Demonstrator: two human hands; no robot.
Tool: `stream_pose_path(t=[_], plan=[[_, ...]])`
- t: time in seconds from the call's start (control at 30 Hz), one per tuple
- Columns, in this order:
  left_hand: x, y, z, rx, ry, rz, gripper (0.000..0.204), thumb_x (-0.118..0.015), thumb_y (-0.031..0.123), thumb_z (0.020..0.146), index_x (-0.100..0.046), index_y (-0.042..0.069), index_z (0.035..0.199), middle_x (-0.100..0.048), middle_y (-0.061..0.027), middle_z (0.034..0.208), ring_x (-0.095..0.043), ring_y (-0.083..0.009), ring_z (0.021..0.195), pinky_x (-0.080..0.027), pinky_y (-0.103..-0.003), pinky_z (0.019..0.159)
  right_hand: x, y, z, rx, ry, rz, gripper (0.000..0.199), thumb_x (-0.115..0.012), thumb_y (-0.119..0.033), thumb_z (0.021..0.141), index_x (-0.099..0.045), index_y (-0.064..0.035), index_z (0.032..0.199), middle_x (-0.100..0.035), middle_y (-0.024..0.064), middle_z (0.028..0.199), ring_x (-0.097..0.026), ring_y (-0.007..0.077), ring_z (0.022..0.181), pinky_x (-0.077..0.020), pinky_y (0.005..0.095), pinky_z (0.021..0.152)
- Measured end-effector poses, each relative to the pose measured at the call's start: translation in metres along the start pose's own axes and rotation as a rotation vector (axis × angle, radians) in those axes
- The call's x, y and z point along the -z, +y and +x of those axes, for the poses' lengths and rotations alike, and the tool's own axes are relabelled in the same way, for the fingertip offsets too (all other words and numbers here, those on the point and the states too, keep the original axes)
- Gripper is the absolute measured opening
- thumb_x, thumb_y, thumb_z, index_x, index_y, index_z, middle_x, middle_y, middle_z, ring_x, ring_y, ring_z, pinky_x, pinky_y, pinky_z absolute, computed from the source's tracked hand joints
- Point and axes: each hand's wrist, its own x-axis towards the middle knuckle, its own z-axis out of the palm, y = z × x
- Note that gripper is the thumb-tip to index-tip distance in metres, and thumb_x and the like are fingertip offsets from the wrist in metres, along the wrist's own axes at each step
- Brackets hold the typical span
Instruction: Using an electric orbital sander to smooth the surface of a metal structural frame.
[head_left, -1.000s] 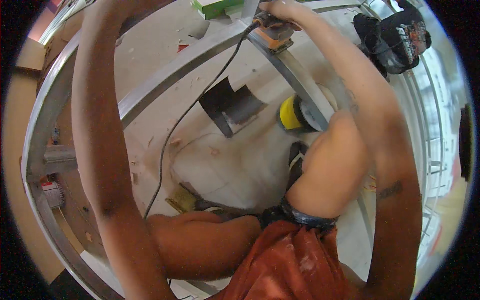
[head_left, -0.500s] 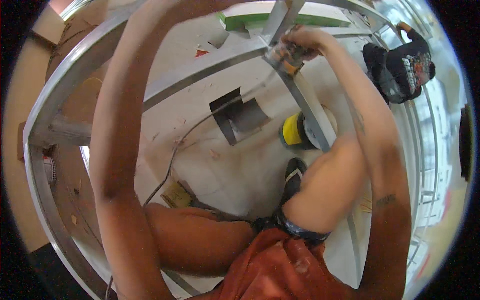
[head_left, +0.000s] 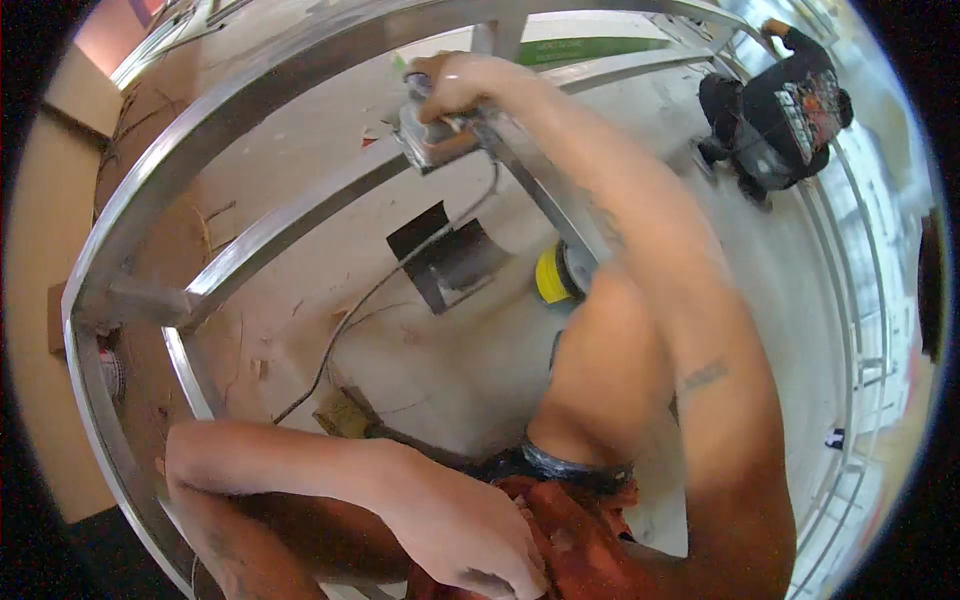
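My right hand [head_left: 462,84] reaches far forward and is closed round a palm sander [head_left: 436,152] with a squarish base. The sander sits on a bar of the metal frame [head_left: 300,225], at a joint where bars meet. A grey power cord [head_left: 345,320] trails from it down to the left. My left hand [head_left: 485,545] lies low in my lap against the rust-red shirt [head_left: 590,540], its fingers bent down and mostly out of sight. Under the frame is a dark curved sheet piece [head_left: 445,262], with a black and yellow round thing [head_left: 557,272] by my knee.
Curved metal rails [head_left: 120,245] run round my left side and across the far side. A person in dark clothes [head_left: 790,110] bends over at the far right. A green and white long box [head_left: 590,50] lies beyond the frame. A yellowish block [head_left: 343,412] is on the floor.
My right hand has moved left with the sander along the frame. My left arm, stretched forward before, has dropped back to my lap. The view has shifted a little.
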Motion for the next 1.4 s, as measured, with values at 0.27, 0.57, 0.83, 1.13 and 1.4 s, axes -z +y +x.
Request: stream_pose_path(t=[0.27, 0.57, 0.83, 1.13, 1.4], plan=[[0.032, 0.041, -0.017, -0.384, 1.19, -0.254, 0.012, -0.055, 0.003, 0.099, -0.057, -0.003, 0.089, -0.063, -0.024, 0.088, -0.065, -0.0362, 0.08, -0.051, -0.045, 0.066, 0.007, 0.073, 0.059, -0.056, -0.091, -0.12, 0.069, -0.073, -0.044, 0.081, -0.054, -0.0145, 0.14, -0.066, 0.0172, 0.128, -0.067, 0.0349, 0.112, -0.0542, 0.0445, 0.093], [0.046, 0.043, -0.001, -0.379, 0.964, -0.292, 0.031, -0.081, 0.017, 0.087, -0.062, -0.001, 0.101, -0.07, -0.02, 0.088, -0.072, -0.0335, 0.079, -0.06, -0.043, 0.066, -0.014, 0.029, 0.087, 0.082, -0.229, -0.276, 0.072, -0.071, -0.048, 0.085, -0.047, -0.0167, 0.146, -0.061, 0.0191, 0.136, -0.062, 0.0374, 0.12, -0.0487, 0.045, 0.102], [0.054, 0.033, 0.019, -0.373, 1.208, -0.09, 0.035, -0.086, 0.017, 0.082, -0.061, -0.001, 0.099, -0.07, -0.0244, 0.089, -0.072, -0.03, 0.074, -0.061, -0.039, 0.067, -0.02, 0.045, 0.083, 0.041, -0.018, -0.133, 0.076, -0.064, -0.051, 0.09, -0.036, -0.0223, 0.155, -0.048, 0.0193, 0.15, -0.055, 0.0414, 0.128, -0.0431, 0.0506, 0.108], [0.06, 0.028, 0.024, -0.504, 1.387, 0.184, 0.026, -0.081, 0.013, 0.085, -0.058, 0.002, 0.083, -0.071, -0.0195, 0.079, -0.07, -0.0265, 0.065, -0.059, -0.034, 0.052, -0.003, 0.037, 0.085, 0.256, -0.253, -0.321, 0.061, -0.058, -0.039, 0.092, -0.044, -0.0211, 0.149, -0.054, 0.0243, 0.138, -0.065, 0.0463, 0.112, -0.0507, 0.0514, 0.099], [0.072, 0.027, 0.026, -0.589, 1.388, 0.344, 0.03, -0.083, 0.008, 0.08, -0.055, 0.003, 0.072, -0.069, -0.0184, 0.071, -0.067, -0.0243, 0.057, -0.056, -0.03, 0.045, -0.01, 0.033, 0.05, -0.013, 0.028, -0.036, 0.069, -0.063, -0.04, 0.092, -0.035, -0.026, 0.154, -0.04, 0.0278, 0.147, -0.064, 0.0445, 0.114, -0.0518, 0.0506, 0.099]])
